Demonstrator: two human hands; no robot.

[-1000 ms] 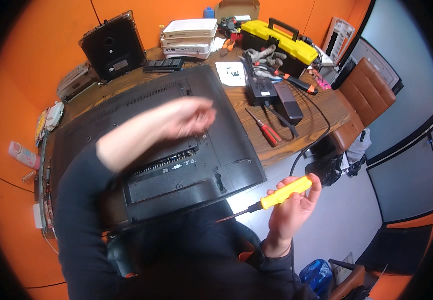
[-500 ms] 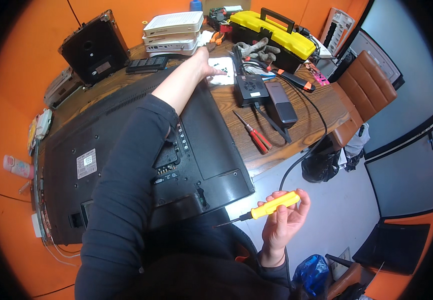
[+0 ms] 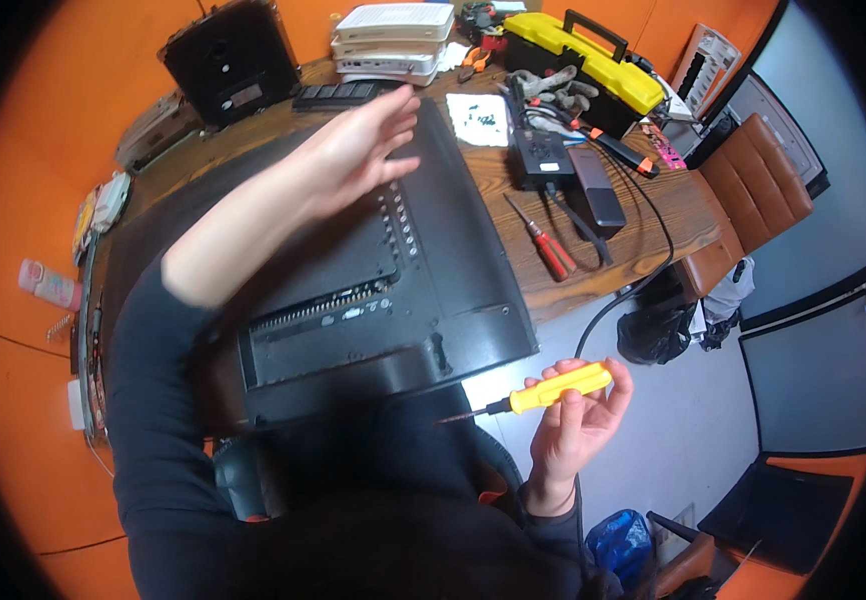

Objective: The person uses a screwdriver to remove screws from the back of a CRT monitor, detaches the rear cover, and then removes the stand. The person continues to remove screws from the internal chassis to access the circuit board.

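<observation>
The flat black television (image 3: 478,290) lies back side up across the centre of the frame, on the desk (image 3: 653,225). Over its upper part, the left hand (image 3: 353,155) is spread wide and looks empty; it is the nearer hand to the white paper (image 3: 463,133) with dark bits, at upper centre. At lower right, the right hand (image 3: 565,435) grips a yellow screwdriver (image 3: 559,388) by the handle, its long axis slanting down-left, tip below the television's near edge.
</observation>
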